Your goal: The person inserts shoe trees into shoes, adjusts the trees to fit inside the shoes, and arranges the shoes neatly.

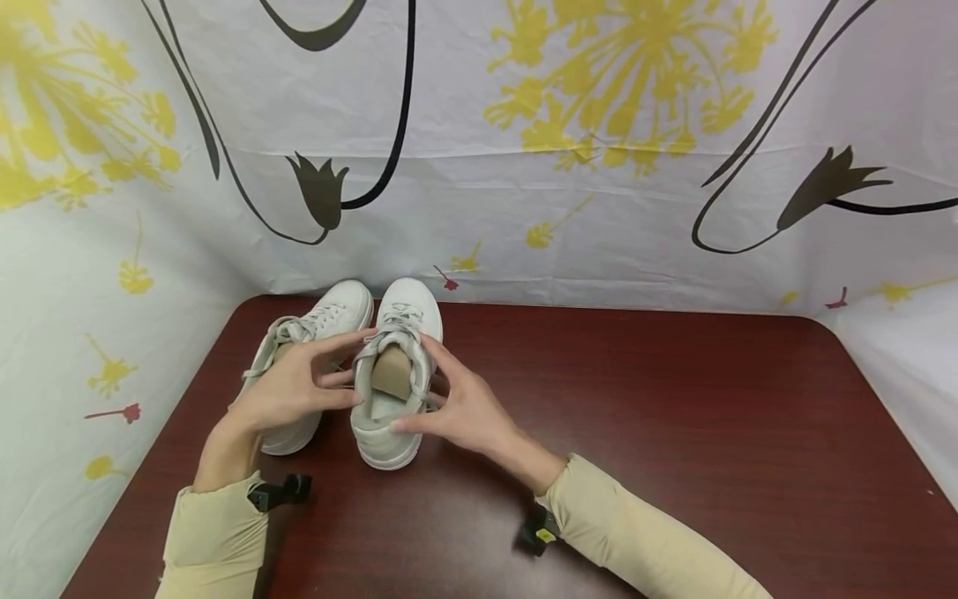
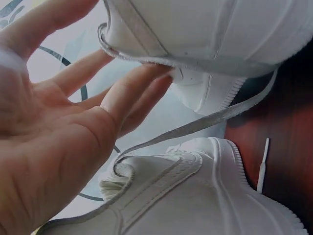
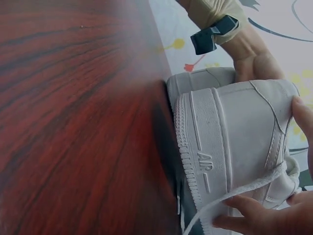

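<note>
Two white sneakers with grey linings stand side by side on the table, toes pointing away. Both hands are at the right sneaker. My left hand reaches across the left sneaker, its fingers extended, thumb at the collar and forefinger by the laces. My right hand holds the right sneaker's other side, thumb at the heel collar and fingers along the upper. Brown paper sits inside the right sneaker. A loose lace droops between the sneakers in the left wrist view; another lace hangs by the right fingers.
The dark red table extends to the right of the sneakers. A white sheet with yellow and dark flower prints rises behind it and along both sides. Black wrist cameras sit on the beige sleeves.
</note>
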`<action>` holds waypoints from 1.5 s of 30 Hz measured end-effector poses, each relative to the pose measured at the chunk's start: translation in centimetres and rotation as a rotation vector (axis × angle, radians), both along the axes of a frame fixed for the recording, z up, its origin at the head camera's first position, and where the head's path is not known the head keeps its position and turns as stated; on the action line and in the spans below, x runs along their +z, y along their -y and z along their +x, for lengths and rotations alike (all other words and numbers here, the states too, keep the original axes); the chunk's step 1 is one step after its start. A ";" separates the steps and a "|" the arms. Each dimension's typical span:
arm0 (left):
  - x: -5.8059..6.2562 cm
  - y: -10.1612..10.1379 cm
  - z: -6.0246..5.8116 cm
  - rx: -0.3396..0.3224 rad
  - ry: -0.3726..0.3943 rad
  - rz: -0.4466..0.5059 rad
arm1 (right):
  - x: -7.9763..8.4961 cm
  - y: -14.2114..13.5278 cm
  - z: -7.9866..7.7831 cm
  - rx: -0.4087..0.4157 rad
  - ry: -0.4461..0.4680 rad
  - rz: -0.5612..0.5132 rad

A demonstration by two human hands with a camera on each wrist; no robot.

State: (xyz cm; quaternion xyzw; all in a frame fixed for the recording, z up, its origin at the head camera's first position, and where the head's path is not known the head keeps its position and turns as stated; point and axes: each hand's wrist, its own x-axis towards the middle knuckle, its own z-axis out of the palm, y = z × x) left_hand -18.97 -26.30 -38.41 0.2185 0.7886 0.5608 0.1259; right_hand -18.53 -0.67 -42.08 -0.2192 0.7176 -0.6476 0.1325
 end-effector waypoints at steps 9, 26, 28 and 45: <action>0.2 0.1 0.3 0.154 -0.051 -0.085 | -0.1 1.3 -0.1 -0.036 0.000 -0.004; 1.6 -0.3 0.3 0.212 0.064 0.059 | 0.4 3.0 0.1 -0.053 -0.055 0.039; 1.7 -0.3 0.3 0.217 0.067 0.067 | 0.3 3.2 0.1 -0.060 -0.060 0.058; 1.4 -0.9 0.5 0.216 -0.066 -0.001 | -1.3 3.8 -0.2 -0.038 -0.095 0.136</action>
